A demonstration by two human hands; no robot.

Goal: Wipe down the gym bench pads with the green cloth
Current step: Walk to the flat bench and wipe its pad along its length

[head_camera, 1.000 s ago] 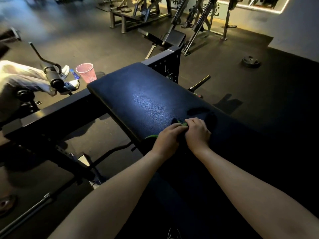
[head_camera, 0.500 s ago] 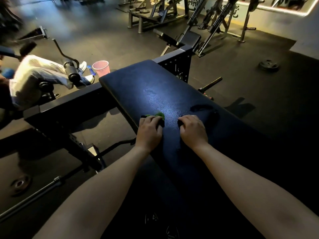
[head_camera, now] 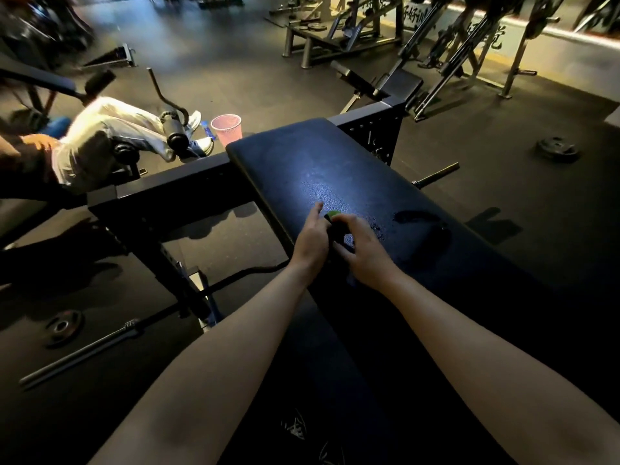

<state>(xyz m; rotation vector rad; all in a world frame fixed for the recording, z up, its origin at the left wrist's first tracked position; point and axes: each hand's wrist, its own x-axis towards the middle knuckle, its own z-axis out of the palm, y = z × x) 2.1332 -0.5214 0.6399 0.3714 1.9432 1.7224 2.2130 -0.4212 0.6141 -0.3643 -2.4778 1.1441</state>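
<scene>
A long dark blue bench pad (head_camera: 335, 169) runs from the lower middle up to the black frame. Both my hands meet on it near its left edge. Only a small bright corner of the green cloth (head_camera: 332, 215) shows between them; the rest is hidden under my fingers. My left hand (head_camera: 310, 238) lies beside the cloth with its index finger stretched forward on the pad. My right hand (head_camera: 364, 251) has its fingers curled over the cloth. A wet streak (head_camera: 419, 218) marks the pad to the right of my hands.
The black steel frame (head_camera: 167, 193) crosses left of the pad. A person in light trousers (head_camera: 110, 135) lies on a machine at the left, with a pink cup (head_camera: 227, 128) on the floor nearby. A barbell (head_camera: 84, 354) and weight plates (head_camera: 557, 150) lie on the floor; racks stand behind.
My hands were apart half a second ago, with the cloth under my left hand. They have come together again, and the cloth now sits between them, mostly under my right fingers.
</scene>
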